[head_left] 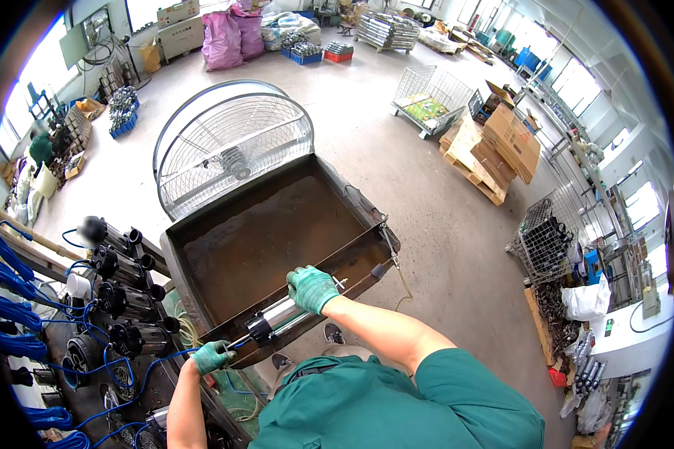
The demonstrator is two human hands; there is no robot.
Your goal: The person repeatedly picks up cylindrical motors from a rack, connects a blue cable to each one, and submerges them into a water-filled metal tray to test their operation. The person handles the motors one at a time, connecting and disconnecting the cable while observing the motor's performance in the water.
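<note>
A silver cylinder with a black end, like a submersible pump (pixel 285 314), lies across the near edge of a dark rectangular tank (pixel 174 247) of brown water. My right hand (pixel 312 289), in a green glove, is closed round the upper right part of the pump. A thin metal rod (pixel 237 343) runs from the black end toward my left hand (pixel 213 357), also gloved in green. That hand is closed by the tank's near left corner, where a blue cable (pixel 174 356) meets it. Its fingers partly hide what they grip.
Several black and silver pumps (pixel 127 301) with blue cables stand on the bench at left. A large caged fan (pixel 236 161) is behind the tank. A hose fitting (pixel 387 236) sits on the tank's right rim. Farther right are a pallet with cardboard (pixel 509 142) and wire cages (pixel 543 232).
</note>
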